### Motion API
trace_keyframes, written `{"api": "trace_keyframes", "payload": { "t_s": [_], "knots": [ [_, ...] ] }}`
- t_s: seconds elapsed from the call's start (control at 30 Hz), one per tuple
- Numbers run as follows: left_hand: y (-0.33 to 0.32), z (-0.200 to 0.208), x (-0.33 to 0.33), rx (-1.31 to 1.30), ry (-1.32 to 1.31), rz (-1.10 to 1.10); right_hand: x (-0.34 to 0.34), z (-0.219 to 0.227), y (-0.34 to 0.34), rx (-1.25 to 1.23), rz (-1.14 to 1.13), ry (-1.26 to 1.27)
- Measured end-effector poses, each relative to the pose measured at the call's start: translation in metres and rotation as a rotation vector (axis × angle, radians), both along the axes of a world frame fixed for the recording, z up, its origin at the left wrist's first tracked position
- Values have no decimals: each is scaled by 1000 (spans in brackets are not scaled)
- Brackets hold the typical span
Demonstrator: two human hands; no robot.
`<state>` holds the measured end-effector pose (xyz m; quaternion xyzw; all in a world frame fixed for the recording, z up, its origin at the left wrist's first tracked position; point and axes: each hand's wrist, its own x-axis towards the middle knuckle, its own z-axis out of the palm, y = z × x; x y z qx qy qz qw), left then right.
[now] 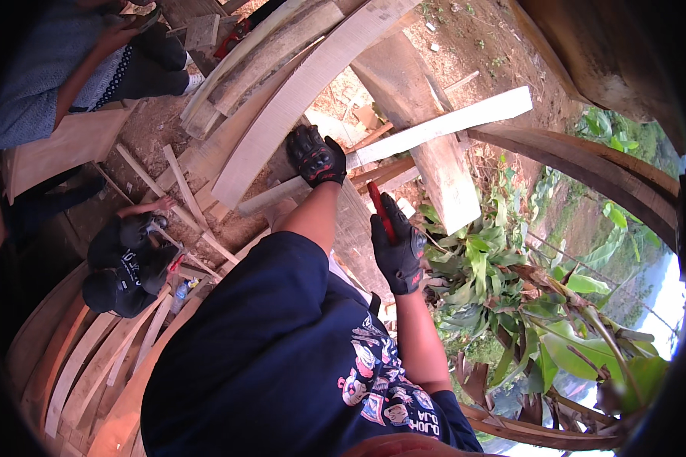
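Note:
A black glove covers my left hand (316, 156), which bears down on a pale wooden plank (457, 122), its fingers curled over the wood. The plank lies slantwise across other timber and is brightly lit at its far right end. Closer to me and to the right, my gloved right hand (398, 247) is closed round a red-handled tool (382, 213). The handle points toward the plank; its working end is too thin and washed out to make out. Beneath the plank runs a thick wooden beam (434, 167).
Broad curved boards (297, 91) arc past my left hand. At left a person in black (126, 266) crouches among wood strips; another person (61, 68) is at upper left. More curved planks (91, 365) lie at lower left. Leafy plants (480, 282) grow at right.

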<state>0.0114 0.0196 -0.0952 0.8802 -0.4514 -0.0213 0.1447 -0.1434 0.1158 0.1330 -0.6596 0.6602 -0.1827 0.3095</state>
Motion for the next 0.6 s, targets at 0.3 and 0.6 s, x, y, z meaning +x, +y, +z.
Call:
{"api": "trace_keyframes", "payload": {
  "t_s": [0.3, 0.6],
  "knots": [
    [0, -8, 0, 21, -17, -22, 33, -77, -84, -30, 120, -43],
    [1, -3, -1, 6, -7, -38, -24, -23, 2, 140, -145, -165]
  ]
}}
